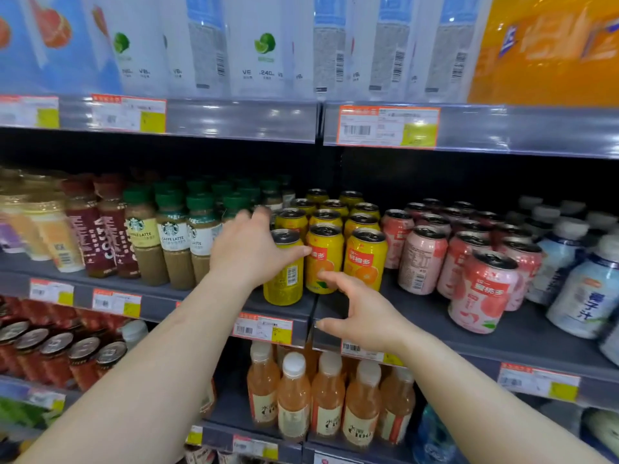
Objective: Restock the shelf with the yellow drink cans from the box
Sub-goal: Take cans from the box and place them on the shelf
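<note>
Several yellow drink cans stand in three rows on the middle shelf. My left hand is wrapped around the front-left yellow can, which stands at the shelf's front edge with its barcode facing me. My right hand hovers with spread fingers just below and in front of the middle front can, holding nothing. The box is out of view.
Coffee latte bottles stand directly left of the yellow cans, pink peach cans directly right, white bottles farther right. Orange juice bottles fill the shelf below. Tall cartons sit on the shelf above.
</note>
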Available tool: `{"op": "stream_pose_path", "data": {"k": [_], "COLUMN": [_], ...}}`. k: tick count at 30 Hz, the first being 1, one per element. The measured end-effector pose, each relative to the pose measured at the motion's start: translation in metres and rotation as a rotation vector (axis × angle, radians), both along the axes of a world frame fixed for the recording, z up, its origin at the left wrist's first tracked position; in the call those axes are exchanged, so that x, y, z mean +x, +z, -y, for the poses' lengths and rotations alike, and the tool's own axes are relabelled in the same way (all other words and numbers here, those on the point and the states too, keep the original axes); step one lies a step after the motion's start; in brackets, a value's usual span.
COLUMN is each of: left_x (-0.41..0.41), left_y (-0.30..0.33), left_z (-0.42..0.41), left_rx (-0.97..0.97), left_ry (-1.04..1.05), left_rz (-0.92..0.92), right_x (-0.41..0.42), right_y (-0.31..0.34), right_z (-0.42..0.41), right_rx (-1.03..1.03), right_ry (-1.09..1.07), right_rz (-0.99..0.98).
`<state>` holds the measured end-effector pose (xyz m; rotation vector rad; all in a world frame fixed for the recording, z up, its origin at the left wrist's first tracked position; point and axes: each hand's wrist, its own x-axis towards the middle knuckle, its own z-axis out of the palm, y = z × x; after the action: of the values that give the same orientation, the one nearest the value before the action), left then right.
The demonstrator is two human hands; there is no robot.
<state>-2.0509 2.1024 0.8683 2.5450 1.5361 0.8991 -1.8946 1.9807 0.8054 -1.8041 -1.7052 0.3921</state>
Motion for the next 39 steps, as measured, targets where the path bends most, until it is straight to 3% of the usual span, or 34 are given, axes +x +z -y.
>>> {"op": "stream_pose_path", "data": {"k": [3,10,15,22,27,30,36,39], "left_x": [0.001,-0.008,-0.018,-0.024,-0.028,-0.024,-0.021,-0.019], "left_y": [0.0,-0.029,-0.064,-0.086,-0.095,-0.106,-0.102,-0.097], "left_z": [-0.005,-0.009,-0.006,-0.01,-0.003,0.003,-0.002,0.0], "left_rx": [-0.011,-0.047,-0.214,-0.321,-0.051,0.052,-0.068,-0.029], "left_ry": [-0.003,-0.197,-0.302,-0.199,0.007,-0.113,-0.185,-0.215], "left_rz": [0.018,0.324,0.569,0.561,0.599,0.463,0.237,0.287], "right_x": [0.001,-0.003,-0.009,-0.004,-0.001,-0.001,-0.003,-0.005], "right_y": [-0.003,0.013,0.044,0.067,0.066,0.064,0.065,0.065], "right_z": [-0.002,-0.014,-0.036,-0.063,-0.066,-0.067,-0.066,-0.067], "right_rx": [0.017,0.245,0.464,0.122,0.11,0.114,0.117,0.121], "right_ry": [0.014,-0.029,-0.071,-0.018,0.003,0.024,0.037,0.032], "right_rz": [0.003,-0.022,0.292,0.576,0.594,0.608,0.654,0.689]}}
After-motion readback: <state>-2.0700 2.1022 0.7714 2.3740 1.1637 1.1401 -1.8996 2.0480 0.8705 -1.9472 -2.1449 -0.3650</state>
